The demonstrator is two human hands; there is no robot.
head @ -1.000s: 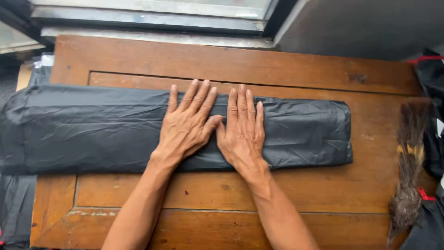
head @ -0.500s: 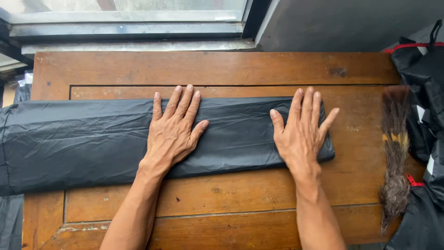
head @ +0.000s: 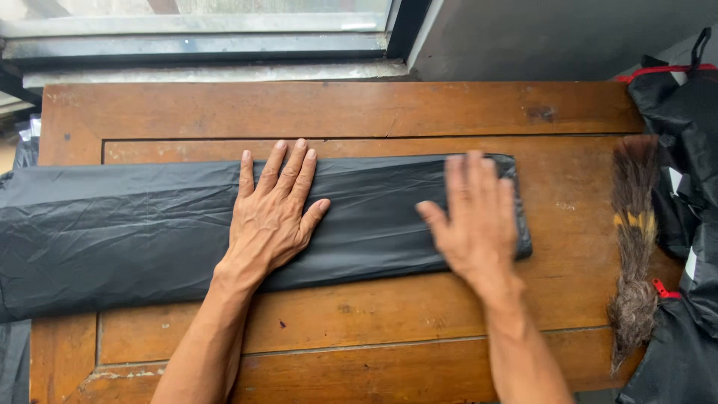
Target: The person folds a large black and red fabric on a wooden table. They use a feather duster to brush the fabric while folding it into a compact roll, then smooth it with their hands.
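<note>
A long folded black plastic bag [head: 134, 224] lies flat across a wooden table [head: 336, 112], its left end hanging past the table's edge. My left hand [head: 273, 213] presses flat on the middle of the bag, fingers spread. Over the bag's right end, my right hand [head: 475, 221] lies flat with fingers apart and is blurred by motion. Neither hand holds anything.
A brown feather duster [head: 634, 247] lies along the table's right side. Black bags with red trim [head: 684, 172] crowd the right edge. A window sill [head: 209, 71] runs behind the table, and a grey wall [head: 561, 37] stands at the back right.
My right hand slid from beside the left hand out to the bag's right end, and is now coming back leftward. The left hand stayed pressed on the bag.
</note>
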